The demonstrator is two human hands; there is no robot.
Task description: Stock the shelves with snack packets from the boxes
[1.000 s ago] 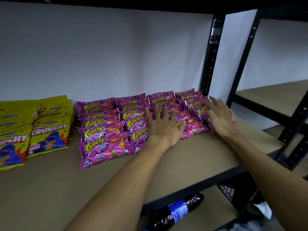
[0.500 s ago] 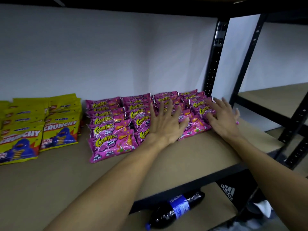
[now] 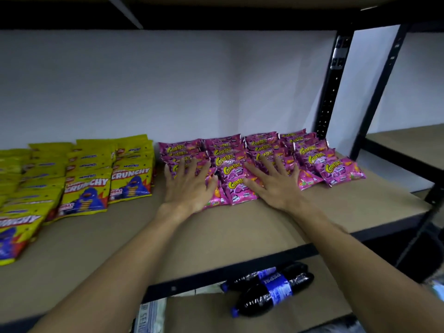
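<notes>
Shelf board (image 3: 216,236) against white wall (image 3: 168,80); left hand (image 3: 189,188), right hand (image 3: 271,186) flat on pink packets (image 3: 336,169), grip released.

head view looks forward and down, close over the shelf (image 3: 240,236).

I see glossy plastic film on the pink packets (image 3: 336,168) at twelve o'clock and the yellow packets (image 3: 131,181) at nine. The shelf board (image 3: 216,236) looks matt, smooth wood, the upright (image 3: 331,92) at one dull black metal, the bottles (image 3: 271,289) at five shiny plastic.
</notes>
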